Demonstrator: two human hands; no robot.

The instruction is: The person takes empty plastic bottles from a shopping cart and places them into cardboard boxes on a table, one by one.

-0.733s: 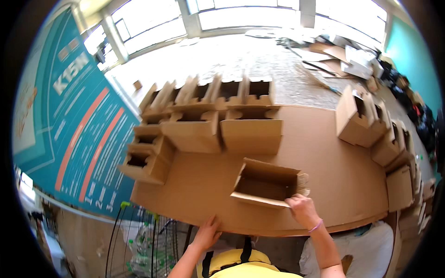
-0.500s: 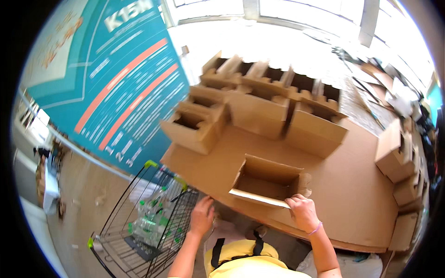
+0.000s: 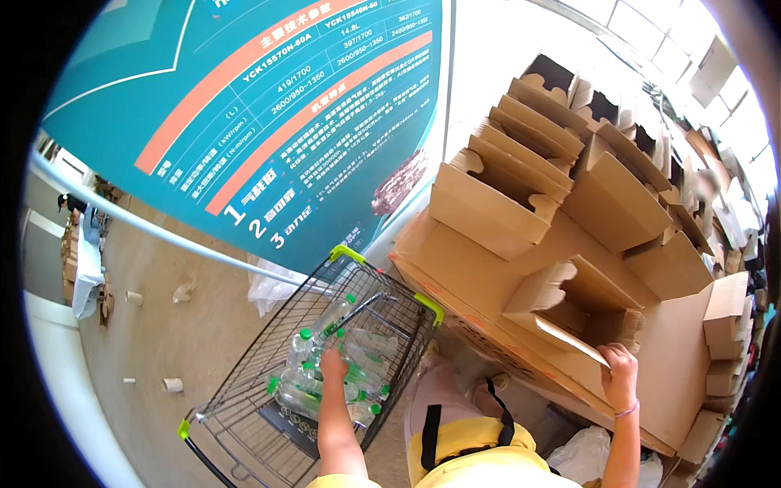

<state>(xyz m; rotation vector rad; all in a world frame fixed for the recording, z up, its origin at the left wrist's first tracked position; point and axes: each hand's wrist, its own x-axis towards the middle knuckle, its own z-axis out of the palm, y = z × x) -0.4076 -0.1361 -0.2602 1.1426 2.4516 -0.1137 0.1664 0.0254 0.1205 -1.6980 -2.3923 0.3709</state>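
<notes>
My right hand (image 3: 621, 376) pinches the near flap of an open cardboard box (image 3: 598, 305), which stands at the front of the large cardboard surface (image 3: 488, 281). The side flaps of this box stick up with notched edges, and its inside is partly in shadow. On the left, my left hand (image 3: 333, 365) reaches down into a black wire shopping cart (image 3: 236, 382) among clear plastic bottles (image 3: 297, 396) with green caps. Its fingers are mostly hidden from above, so whether it grips a bottle does not show.
Several open cardboard boxes (image 3: 488, 213) stand in rows behind the one I hold. More boxes (image 3: 726, 317) line the right edge. A large teal printed panel (image 3: 325, 122) rises behind the cart. White cylindrical pieces (image 3: 172, 385) lie on the floor at left.
The view has swung left. My left hand has moved from the cardboard surface's edge into the cart among the bottles. My right hand stays on the box's near flap.
</notes>
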